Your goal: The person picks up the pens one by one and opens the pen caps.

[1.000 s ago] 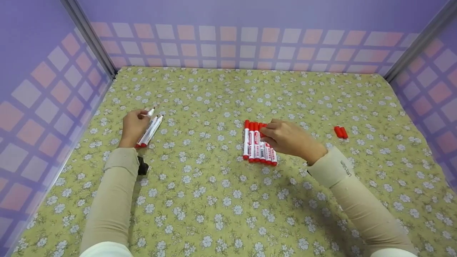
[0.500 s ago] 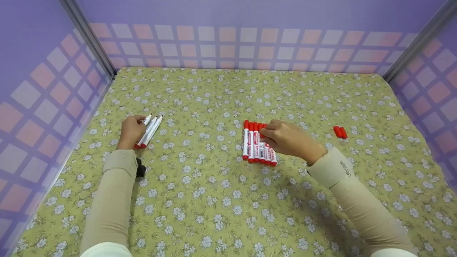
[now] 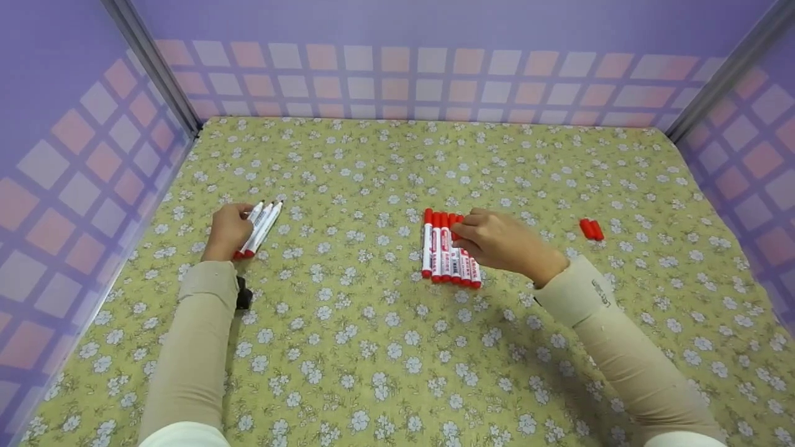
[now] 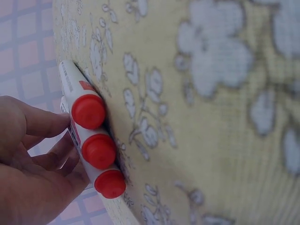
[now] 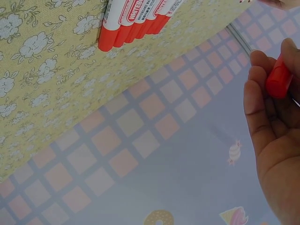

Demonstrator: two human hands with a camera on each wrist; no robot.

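Three uncapped whiteboard markers [image 3: 265, 228] lie side by side on the cloth at left, their red ends toward me. My left hand [image 3: 230, 230] pinches the leftmost marker [image 4: 109, 183] against this row; its fingertips are partly hidden behind the barrels in the left wrist view. My right hand [image 3: 497, 242] holds a loose red marker cap [image 5: 279, 80] between thumb and fingers, above a row of several capped whiteboard markers [image 3: 436, 254]. In the head view that hand covers part of this row and hides the cap it holds.
Two loose red caps [image 3: 592, 229] lie together on the right side of the flowered tablecloth [image 3: 372, 347]. Purple checkered panels [image 3: 397, 74] stand along the back and both sides. A black wrist camera [image 3: 244, 295] sits on my left wrist.
My left hand has lowered the third uncapped marker and laid it along the left side of the other two. The right hand keeps its place with the cap.
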